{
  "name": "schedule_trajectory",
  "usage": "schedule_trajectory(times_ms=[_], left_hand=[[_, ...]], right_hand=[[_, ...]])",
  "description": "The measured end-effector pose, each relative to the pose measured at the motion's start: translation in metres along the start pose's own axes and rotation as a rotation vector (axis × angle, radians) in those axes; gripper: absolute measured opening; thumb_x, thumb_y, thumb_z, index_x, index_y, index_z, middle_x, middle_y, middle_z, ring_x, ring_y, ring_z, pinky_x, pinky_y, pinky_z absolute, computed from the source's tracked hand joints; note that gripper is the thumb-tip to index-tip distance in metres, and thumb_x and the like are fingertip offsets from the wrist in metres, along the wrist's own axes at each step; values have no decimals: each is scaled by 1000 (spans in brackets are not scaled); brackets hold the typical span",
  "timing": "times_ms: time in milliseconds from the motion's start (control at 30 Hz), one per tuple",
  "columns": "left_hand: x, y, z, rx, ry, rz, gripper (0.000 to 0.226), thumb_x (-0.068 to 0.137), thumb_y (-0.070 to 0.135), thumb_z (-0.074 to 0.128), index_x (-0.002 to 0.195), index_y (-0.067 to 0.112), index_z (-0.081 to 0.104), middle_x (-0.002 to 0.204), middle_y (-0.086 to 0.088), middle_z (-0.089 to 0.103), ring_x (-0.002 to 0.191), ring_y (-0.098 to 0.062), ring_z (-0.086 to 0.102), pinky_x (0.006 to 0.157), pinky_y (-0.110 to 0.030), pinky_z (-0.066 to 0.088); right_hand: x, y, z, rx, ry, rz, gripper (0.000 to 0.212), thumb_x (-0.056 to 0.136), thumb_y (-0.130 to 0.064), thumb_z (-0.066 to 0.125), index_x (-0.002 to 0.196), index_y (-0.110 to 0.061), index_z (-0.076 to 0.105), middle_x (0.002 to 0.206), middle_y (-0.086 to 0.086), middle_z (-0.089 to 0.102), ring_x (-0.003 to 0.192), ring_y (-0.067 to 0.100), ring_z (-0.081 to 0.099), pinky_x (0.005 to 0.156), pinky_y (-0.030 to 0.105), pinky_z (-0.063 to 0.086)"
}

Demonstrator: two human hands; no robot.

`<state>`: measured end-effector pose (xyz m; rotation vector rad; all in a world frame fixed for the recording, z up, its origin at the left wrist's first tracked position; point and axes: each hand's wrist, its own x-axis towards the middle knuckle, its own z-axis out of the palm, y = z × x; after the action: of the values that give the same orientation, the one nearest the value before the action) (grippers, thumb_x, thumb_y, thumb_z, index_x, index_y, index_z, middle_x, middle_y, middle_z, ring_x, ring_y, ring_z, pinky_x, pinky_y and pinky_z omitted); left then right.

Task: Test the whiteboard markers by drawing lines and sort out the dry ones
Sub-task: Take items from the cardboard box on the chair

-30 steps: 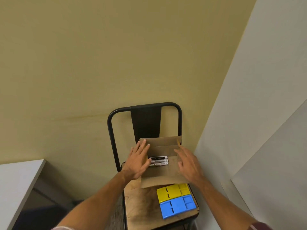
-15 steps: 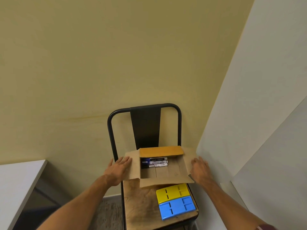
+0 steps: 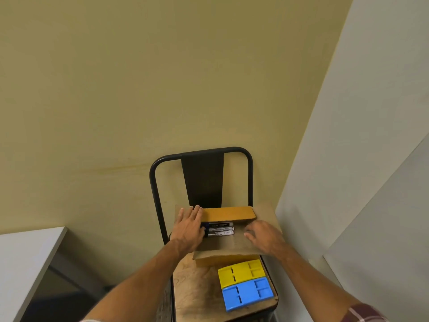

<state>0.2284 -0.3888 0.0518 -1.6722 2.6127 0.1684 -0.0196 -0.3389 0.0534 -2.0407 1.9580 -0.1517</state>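
An open cardboard box (image 3: 232,255) stands on a chair seat, its flaps spread out. Inside lie three whiteboard markers (image 3: 220,228) side by side, white barrels with dark caps at the left. My left hand (image 3: 189,225) lies flat with straight fingers over the box's left flap and the markers' cap ends. My right hand (image 3: 262,235) hovers over the box's right half, fingers loosely bent, holding nothing.
The wooden chair seat (image 3: 195,289) with a black metal back (image 3: 202,180) stands against a yellow wall. A yellow tray (image 3: 241,273) and a blue tray (image 3: 247,295) lie in front of the box. A white whiteboard panel (image 3: 362,182) stands right, a grey table (image 3: 25,252) left.
The box's flaps were folded outward. Both hands have since moved from the outer flaps inward over the box, the left one now over the markers' caps.
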Motion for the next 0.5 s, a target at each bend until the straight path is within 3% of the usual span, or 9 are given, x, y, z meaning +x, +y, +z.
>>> schedule_trajectory(times_ms=[100, 200, 267, 400, 500], left_hand=[[5, 9, -4, 0, 8, 52, 72, 101, 53, 29, 156, 20, -4, 164, 0, -6, 150, -21, -8, 116, -42, -16], [8, 13, -5, 40, 9, 73, 84, 96, 65, 28, 152, 23, -17, 160, 0, -23, 147, -25, -22, 115, -48, -17], [10, 13, -3, 90, -9, 81, 92, 89, 75, 22, 148, 24, -27, 156, -1, -33, 143, -28, -29, 114, -52, -18], [20, 11, -1, 117, -58, 93, 104, 66, 86, -4, 144, 22, -31, 154, -1, -35, 143, -27, -31, 112, -53, -19], [31, 9, -3, 101, -28, 82, 93, 85, 79, 14, 145, 23, -31, 154, 0, -35, 143, -25, -31, 113, -51, -19]], right_hand=[[-1, 0, 6, -69, 43, -68, 61, 94, -37, 52, 148, -25, 26, 153, -2, 29, 140, 16, 27, 114, 33, 23], [2, -2, 8, -105, 39, -47, 80, 92, -45, 52, 150, -30, -1, 159, -1, -1, 146, 20, -2, 115, 33, 5], [5, -4, 10, -128, 42, -30, 86, 92, -49, 51, 149, -30, -10, 159, -2, -10, 145, 22, -11, 111, 32, -3], [14, -11, 12, -121, 59, 16, 83, 93, -52, 46, 150, -28, -10, 159, -1, -11, 145, 23, -10, 111, 33, -3], [25, -17, 12, -141, 107, 17, 75, 93, -49, 47, 151, -23, 8, 159, 2, 5, 146, 22, 8, 116, 34, 10]])
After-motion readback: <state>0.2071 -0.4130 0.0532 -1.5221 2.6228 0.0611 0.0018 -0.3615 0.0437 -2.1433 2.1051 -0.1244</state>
